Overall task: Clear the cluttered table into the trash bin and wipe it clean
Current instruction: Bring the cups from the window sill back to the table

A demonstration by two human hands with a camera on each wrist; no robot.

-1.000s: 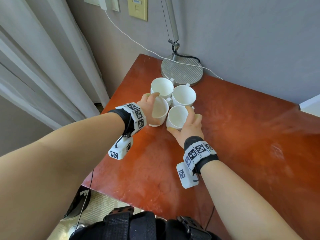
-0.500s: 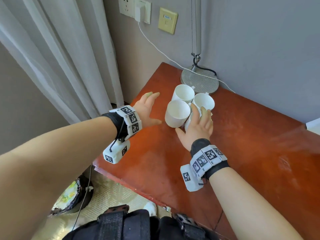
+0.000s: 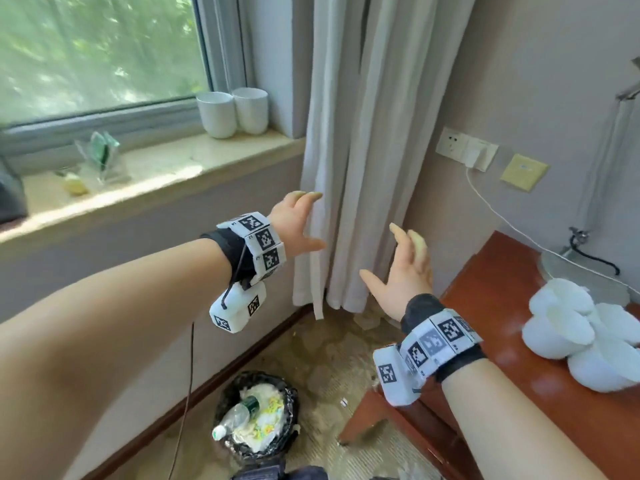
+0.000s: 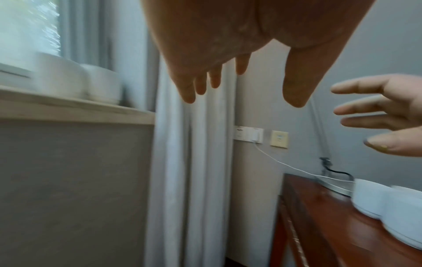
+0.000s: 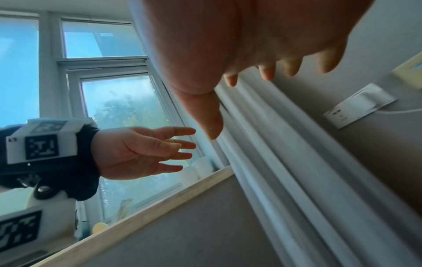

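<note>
Glossy red-brown table (image 3: pixel 491 306), blurred white cups (image 3: pixel 571 327), left hand (image 3: pixel 294 225) and right hand (image 3: pixel 405 278) fingers spread, empty

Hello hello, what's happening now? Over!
Left hand and right hand open, holding nothing, in the air. Cups sit on the table. Trash bin full on the floor. Nothing in the way.

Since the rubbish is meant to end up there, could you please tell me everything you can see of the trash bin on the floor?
The trash bin is a round, dark container that looks lined with a black bag, standing upright on the patterned floor near the wall under the window sill, left of the red-brown table's corner. It is filled nearly to the rim: a clear plastic bottle with a green cap lies on pale crumpled wrappers. Neither hand touches it; a thin dark cable hangs just to its left.
</note>
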